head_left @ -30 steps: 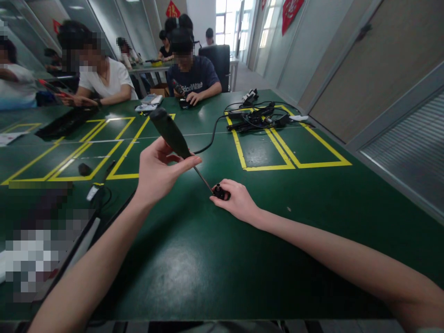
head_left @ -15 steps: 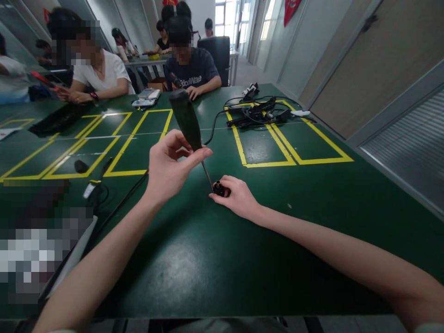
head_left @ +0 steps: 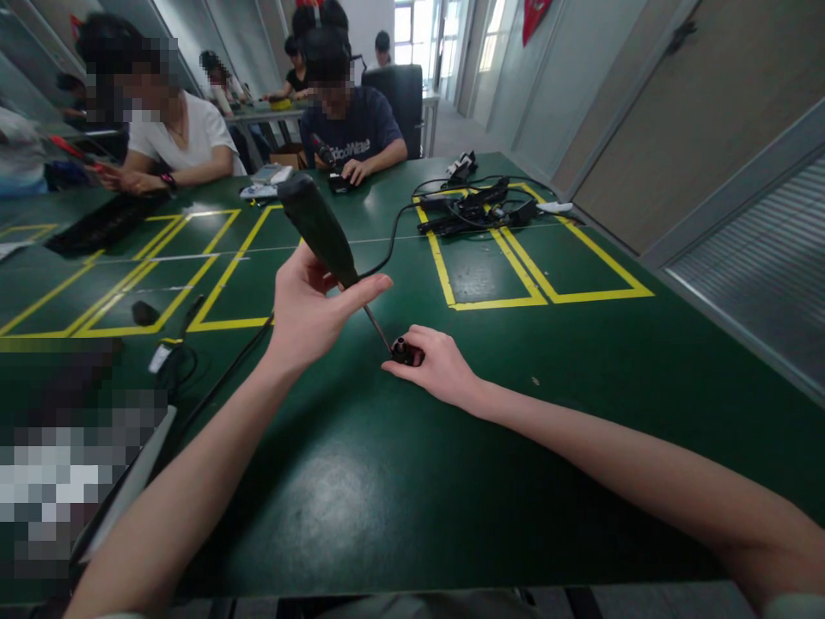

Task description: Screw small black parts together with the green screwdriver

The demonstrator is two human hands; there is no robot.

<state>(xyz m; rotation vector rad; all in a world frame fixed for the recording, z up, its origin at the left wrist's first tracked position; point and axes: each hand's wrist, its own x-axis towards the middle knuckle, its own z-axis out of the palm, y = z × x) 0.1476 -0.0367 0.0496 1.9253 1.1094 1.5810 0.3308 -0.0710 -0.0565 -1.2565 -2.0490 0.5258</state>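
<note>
Small black part (head_left: 400,350) sits in right hand's (head_left: 442,365) fingertip grip.

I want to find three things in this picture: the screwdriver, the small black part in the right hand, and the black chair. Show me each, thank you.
Screwdriver (head_left: 317,227): head view, on its dark handle.
Small black part (head_left: 400,350): head view, on its upper side.
Black chair (head_left: 406,103): head view, on its backrest.

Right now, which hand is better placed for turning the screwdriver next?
Left, I'd say. The left hand has the screwdriver low on its handle, tip down at the small black part. The right hand is taken up with gripping that part.
</note>
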